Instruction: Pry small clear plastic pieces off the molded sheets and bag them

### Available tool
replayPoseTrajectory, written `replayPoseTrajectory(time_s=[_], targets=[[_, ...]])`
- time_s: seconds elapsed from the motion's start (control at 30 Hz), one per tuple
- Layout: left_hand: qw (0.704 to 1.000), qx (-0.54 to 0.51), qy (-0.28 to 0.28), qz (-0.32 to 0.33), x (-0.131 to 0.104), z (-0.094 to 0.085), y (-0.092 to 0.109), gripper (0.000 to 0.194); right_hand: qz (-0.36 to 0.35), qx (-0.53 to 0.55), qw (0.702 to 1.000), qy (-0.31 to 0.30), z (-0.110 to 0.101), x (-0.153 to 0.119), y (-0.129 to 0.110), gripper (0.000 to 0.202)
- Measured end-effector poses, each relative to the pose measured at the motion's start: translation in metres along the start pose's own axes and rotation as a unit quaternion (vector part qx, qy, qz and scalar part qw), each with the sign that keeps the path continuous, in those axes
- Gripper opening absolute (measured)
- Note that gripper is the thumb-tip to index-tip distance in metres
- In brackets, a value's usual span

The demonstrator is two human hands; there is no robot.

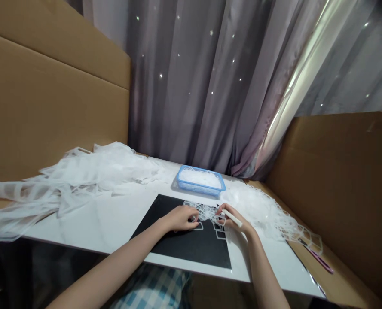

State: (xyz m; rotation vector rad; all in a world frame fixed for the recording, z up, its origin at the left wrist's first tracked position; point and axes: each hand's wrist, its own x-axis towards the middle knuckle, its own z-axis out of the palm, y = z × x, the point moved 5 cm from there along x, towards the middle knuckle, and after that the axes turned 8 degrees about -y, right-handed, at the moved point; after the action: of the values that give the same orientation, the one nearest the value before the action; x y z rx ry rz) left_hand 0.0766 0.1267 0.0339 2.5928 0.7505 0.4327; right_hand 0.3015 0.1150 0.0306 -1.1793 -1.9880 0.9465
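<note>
One brown cardboard panel (55,98): upright at the far left, well apart from the hands.
White sheer pile (103,167): heaped on the counter (97,223), forward and left of the hands; one end trails toward the left edge of view.
Checked cloth (152,287): blue and white, below the counter edge, nearer the wearer than the hands.
Black mat (191,249): flat on the white counter, under the left hand.
Left hand (181,217): over the mat, fingers curled, narrow gap between thumb and fingers; cannot tell whether a piece is pinched.
Blue basket (199,189): on the counter, just beyond the hands; filled with white material.
Grey curtain (191,86): hanging behind the basket, dotted with bright star shapes.
White outline pieces (205,211): tangled cluster between the hands, on the mat's far right part, at the fingertips.
Right hand (237,214): closed around a white stick-shaped tool (232,218), fingertips at the cluster.
White heap (258,208): on the counter, right of the right hand.
Pink handle (321,261): well to the right of the right hand, near the second cardboard panel (342,180).
</note>
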Motion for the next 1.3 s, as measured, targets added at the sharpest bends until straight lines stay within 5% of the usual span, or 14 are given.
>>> replayPoseTrajectory(time_s=[0.17, 0.4, 0.87, 1.13, 1.3], targets=[[0.999, -0.011, 0.039, 0.026, -0.001, -0.006, 0.009, 0.014, 0.014, 0.037, 0.997, -0.06, 0.009, 0.001, 0.001, 0.028], [0.994, -0.066, 0.091, -0.019, 0.002, -0.011, 0.007, 0.029, 0.007, 0.07, 0.997, -0.015, -0.002, 0.0, -0.004, 0.033], [0.994, 0.101, -0.015, 0.043, 0.0, 0.011, 0.015, 0.018, 0.041, 0.08, 0.996, 0.004, -0.008, -0.009, -0.009, 0.03], [0.987, 0.144, -0.027, 0.06, 0.002, 0.02, 0.018, 0.023, 0.032, 0.072, 0.992, -0.103, 0.005, -0.004, 0.003, 0.032], [0.99, 0.12, -0.011, 0.067, 0.004, 0.023, 0.019, 0.02, 0.026, 0.068, 0.992, -0.106, 0.01, 0.0, 0.014, 0.027]])
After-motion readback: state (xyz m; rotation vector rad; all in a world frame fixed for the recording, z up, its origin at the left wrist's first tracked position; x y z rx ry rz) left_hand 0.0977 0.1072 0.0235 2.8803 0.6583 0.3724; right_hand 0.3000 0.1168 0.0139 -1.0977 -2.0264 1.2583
